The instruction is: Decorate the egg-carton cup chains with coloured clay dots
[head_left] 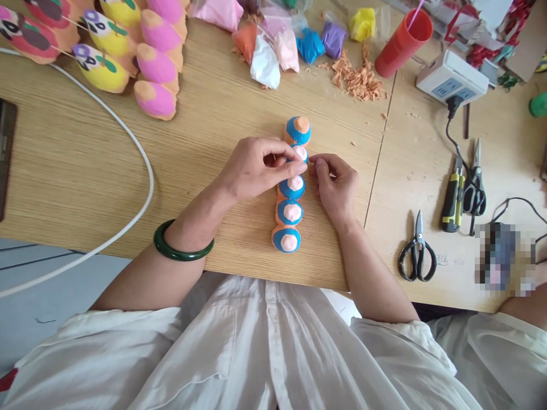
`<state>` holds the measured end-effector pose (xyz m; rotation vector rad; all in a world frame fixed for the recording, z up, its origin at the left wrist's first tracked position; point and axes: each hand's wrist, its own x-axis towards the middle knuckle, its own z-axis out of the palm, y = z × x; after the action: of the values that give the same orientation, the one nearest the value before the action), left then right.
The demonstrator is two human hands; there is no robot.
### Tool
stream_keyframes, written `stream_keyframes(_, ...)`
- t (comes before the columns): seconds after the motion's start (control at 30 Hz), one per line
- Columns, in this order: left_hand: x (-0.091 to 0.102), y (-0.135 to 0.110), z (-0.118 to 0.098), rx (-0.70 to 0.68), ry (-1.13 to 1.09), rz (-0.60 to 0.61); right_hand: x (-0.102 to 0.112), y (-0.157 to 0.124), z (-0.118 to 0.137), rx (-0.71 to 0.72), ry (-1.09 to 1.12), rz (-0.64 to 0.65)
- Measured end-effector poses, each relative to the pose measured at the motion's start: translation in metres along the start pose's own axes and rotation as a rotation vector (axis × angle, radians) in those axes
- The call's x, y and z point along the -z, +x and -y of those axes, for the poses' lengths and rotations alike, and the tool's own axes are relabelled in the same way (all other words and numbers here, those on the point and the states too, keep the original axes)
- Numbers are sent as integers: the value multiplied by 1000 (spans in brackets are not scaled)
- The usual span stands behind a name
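Observation:
A row of several orange clay figures [290, 212] with blue caps and pink tips lies in a line on the wooden table [85, 165]. My left hand [256, 166], with a green bangle [182, 246] on its wrist, pinches the second figure from the far end [301, 152]. My right hand [335, 183] is curled with its fingertips pressed to the same figure from the right. The farthest figure [298, 130] has an orange tip.
Pink and yellow clay figures [128, 51] lie at the back left. Bags of coloured clay [290, 40], orange shavings [356, 77] and a red cup [401, 42] lie at the back. A power strip [452, 77], scissors [416, 253], pliers [474, 185] and a white cable [145, 165] are nearby.

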<state>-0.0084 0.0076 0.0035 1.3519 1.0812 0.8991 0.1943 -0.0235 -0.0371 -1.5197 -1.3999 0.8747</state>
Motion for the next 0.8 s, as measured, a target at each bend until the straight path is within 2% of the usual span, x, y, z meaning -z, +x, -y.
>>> stream_keyframes(0.1,-2,-1,0,-2,131,61,1,0,0,10,-11,2)
stream_keyframes(0.27,0,-1,2,1,158,109,0,0,1,12,-15,10)
stream_keyframes(0.5,-6,-2,11,104,31,151,0,-1,1,-2,-25,16)
stream_keyframes(0.8,-5,-2,6,152,-24,193,2,0,2,31,-66,22)
